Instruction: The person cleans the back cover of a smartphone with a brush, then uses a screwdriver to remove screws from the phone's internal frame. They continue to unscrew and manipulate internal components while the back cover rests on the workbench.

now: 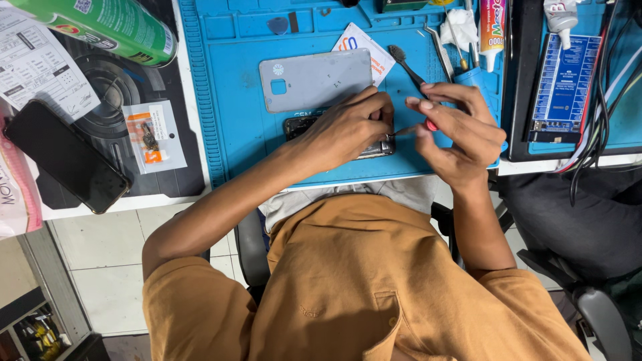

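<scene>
Gripping a screwdriver [428, 125], right hand [455, 137]; left hand [348, 130] clasping opened phone [374, 148] beside clear packet [150, 137].

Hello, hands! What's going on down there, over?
Left hand pressing down the opened phone on the blue mat. Right hand pinching a small screwdriver at the phone's edge. Grey back cover lies just behind, nothing blocking.

A green can [110, 25] lies far left beside a printed paper slip [37, 63]. Nearer, a black phone [65, 155] rests next to a small plastic parts bag [148, 137]. A glue tube [491, 30] and a blue circuit board [564, 87] sit far right.
</scene>
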